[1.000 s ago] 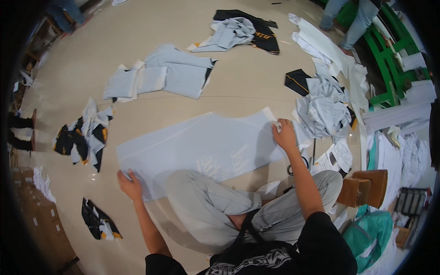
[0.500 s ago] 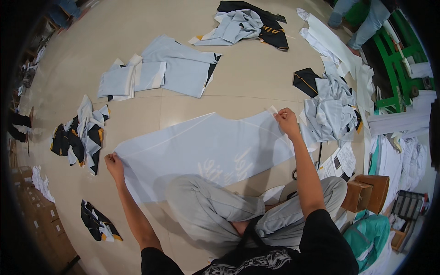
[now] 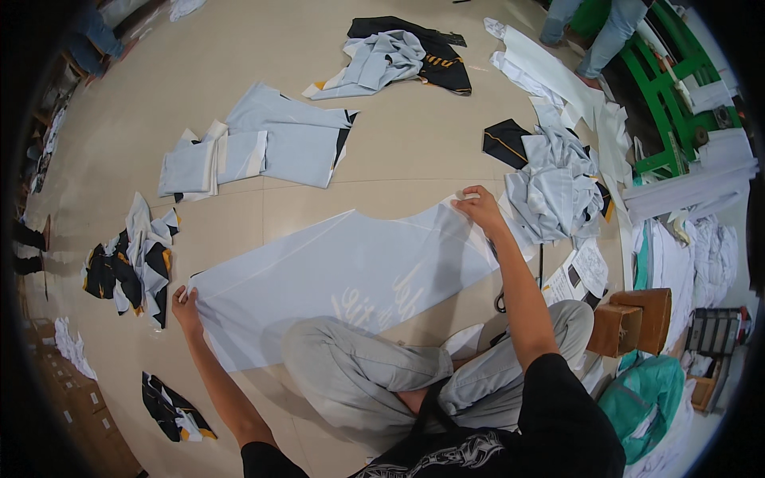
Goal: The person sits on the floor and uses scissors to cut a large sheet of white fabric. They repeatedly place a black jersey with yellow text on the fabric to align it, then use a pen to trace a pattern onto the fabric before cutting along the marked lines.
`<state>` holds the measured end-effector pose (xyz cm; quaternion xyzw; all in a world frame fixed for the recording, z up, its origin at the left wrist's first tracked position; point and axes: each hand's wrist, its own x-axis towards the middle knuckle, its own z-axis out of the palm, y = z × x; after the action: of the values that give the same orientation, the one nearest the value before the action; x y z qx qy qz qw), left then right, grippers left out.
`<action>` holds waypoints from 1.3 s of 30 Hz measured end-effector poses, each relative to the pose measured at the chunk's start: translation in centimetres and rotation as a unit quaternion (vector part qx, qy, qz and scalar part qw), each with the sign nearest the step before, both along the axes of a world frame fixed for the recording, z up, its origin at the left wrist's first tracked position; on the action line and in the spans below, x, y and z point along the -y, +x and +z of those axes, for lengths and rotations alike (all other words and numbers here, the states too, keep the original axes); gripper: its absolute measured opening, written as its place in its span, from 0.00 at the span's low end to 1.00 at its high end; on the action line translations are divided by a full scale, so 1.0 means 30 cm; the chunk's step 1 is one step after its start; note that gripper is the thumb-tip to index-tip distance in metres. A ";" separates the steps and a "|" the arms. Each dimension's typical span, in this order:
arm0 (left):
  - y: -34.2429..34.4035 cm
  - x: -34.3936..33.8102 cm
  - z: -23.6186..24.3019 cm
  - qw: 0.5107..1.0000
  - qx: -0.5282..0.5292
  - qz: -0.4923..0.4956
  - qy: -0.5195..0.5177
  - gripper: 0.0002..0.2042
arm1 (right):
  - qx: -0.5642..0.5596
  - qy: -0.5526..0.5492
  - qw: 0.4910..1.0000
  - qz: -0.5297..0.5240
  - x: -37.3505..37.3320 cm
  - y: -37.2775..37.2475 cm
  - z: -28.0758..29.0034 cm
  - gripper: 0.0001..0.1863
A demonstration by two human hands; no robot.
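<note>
A large light-blue cut fabric panel (image 3: 319,259) with pale markings is stretched across the floor in front of my crossed legs. My left hand (image 3: 186,311) pinches its left corner. At the panel's upper right corner, my right hand (image 3: 480,206) grips the edge between thumb and fingers. The lower edge of the panel runs up to my knee, which hides part of it. Beyond it lies a stack of folded blue pieces (image 3: 295,143). Close to my right hand is a crumpled heap of blue cloth (image 3: 554,187).
Black and blue scraps (image 3: 131,259) lie at the left, a smaller black bundle (image 3: 171,406) nearer me. Another black and blue pile (image 3: 390,60) sits at the far side. Scissors (image 3: 500,301), printed paper (image 3: 574,279) and a brown wooden block (image 3: 629,323) are at right. Another person's legs (image 3: 610,36) stand far right.
The whole view has shifted a little, moving the far piles left and down in the picture. Both hands keep hold of the fabric panel, which stays stretched between them.
</note>
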<state>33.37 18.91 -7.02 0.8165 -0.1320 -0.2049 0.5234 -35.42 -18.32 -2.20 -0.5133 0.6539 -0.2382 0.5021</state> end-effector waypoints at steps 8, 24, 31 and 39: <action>0.063 -0.009 -0.046 0.999 0.034 0.016 -0.022 0.17 | -0.103 -0.162 0.981 0.011 0.022 0.016 -0.080 0.21; 0.028 0.035 0.056 0.998 0.016 -0.018 -0.057 0.20 | -0.233 -0.268 0.891 0.281 -0.349 0.738 -0.041 0.16; 0.028 0.039 0.043 0.998 -0.037 -0.014 -0.044 0.20 | -0.044 -0.057 0.963 0.259 -0.240 0.718 0.056 0.13; 0.049 0.082 0.121 0.983 0.045 -0.151 0.092 0.24 | -0.042 -0.102 0.961 0.254 -0.185 0.738 0.004 0.13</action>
<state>34.83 16.46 -3.39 0.8403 -0.2581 -0.2555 0.4026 -13.27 -12.76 -2.09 -0.7209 0.4946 -0.1460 0.4630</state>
